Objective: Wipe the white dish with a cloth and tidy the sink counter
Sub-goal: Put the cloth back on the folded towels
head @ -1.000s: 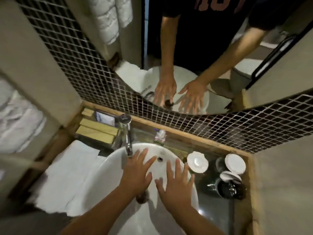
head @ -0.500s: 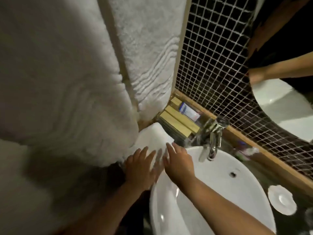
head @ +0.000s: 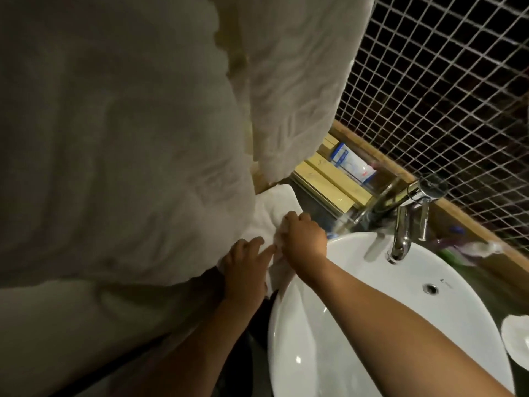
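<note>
Item: cloth (head: 274, 213), white, folded, lying on the tabletop just left of the basin (head: 357, 325), under the hanging towels (head: 128, 138).
Change: right hand (head: 303, 242) now closed, fingers bunched on a fold of the cloth. Half a second ago both hands lay flat and open over it.
Left hand (head: 246, 262): fingers spread, tips touching the cloth beside the right hand; no grip evident.
Meaning: pick-up of the cloth judged begun; wiping not yet started.
Dish (head: 516, 336): white, at the right edge of view, on the tabletop right of the basin, well apart from both hands, untouched.
Further difference: view has closed in on the left corner; tap (head: 406, 224) and boxes (head: 329, 179) sit as before.
</note>
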Action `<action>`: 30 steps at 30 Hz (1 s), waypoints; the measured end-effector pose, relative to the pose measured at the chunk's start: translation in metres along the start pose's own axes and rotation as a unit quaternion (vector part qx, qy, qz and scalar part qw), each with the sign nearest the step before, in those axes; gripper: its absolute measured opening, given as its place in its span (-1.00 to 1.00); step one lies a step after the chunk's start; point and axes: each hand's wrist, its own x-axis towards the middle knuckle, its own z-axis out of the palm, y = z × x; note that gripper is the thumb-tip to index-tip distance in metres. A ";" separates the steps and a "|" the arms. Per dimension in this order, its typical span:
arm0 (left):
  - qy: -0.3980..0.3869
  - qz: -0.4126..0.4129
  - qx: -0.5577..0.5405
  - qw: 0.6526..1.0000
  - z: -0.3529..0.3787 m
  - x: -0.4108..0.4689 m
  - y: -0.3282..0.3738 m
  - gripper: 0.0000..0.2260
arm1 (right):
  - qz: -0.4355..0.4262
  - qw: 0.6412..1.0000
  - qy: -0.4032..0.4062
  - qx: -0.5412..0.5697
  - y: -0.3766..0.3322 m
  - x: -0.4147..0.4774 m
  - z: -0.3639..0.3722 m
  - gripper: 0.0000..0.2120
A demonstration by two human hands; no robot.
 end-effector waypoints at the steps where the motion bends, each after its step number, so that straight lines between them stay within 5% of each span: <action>1: 0.016 0.009 -0.011 1.000 -0.001 0.005 -0.001 -0.55 | -0.009 1.000 0.010 0.006 0.002 0.002 -0.001 -0.69; 7: 0.128 0.067 -0.092 0.985 -0.011 0.007 0.005 -0.63 | -0.045 0.983 0.171 0.044 0.013 0.004 -0.022 -0.69; 17: -0.011 0.092 -0.020 0.995 0.005 -0.033 -0.008 -0.33 | -0.075 0.995 0.050 -0.045 0.035 -0.019 -0.015 -0.75; 30: -0.011 0.044 -0.023 0.999 -0.012 -0.048 0.006 -0.63 | -0.112 0.989 -0.012 -0.091 0.022 -0.025 -0.008 -0.62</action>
